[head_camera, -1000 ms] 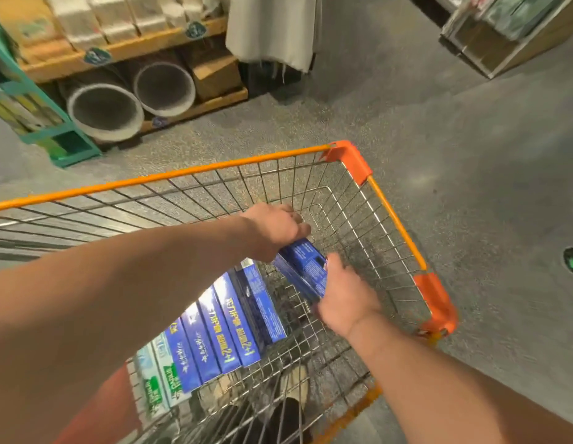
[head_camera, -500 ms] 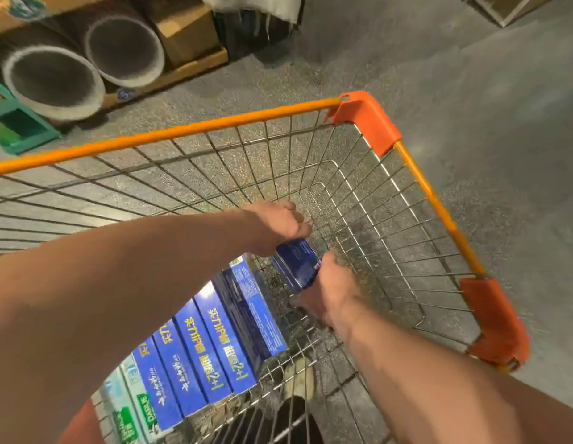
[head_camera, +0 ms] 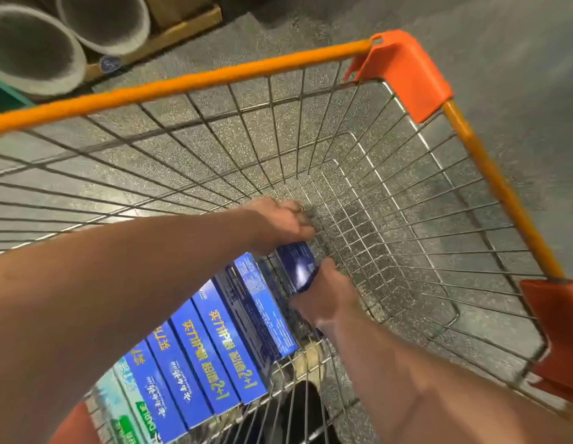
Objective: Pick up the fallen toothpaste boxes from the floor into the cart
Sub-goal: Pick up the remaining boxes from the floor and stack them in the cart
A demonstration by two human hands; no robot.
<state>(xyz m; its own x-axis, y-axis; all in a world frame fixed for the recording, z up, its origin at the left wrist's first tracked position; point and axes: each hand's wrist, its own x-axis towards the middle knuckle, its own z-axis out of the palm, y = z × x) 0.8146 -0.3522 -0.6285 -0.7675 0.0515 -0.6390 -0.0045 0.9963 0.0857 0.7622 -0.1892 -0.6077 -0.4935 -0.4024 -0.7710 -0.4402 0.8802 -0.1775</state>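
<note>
Place: a shop.
Cart (head_camera: 195,80): wire basket, orange rim.
Goods: row of matching boxes (head_camera: 214,354) inside.
Floor (head_camera: 503,36): speckled grey.
Shelf (head_camera: 169,36): wooden, low.

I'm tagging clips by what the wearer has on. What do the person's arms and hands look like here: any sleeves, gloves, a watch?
Both forearms are bare as far as the frame shows: no sleeves, gloves, watch or bracelet. The left hand has what may be a ring on one finger, too blurred to confirm. The right hand shows nothing worn.
</note>
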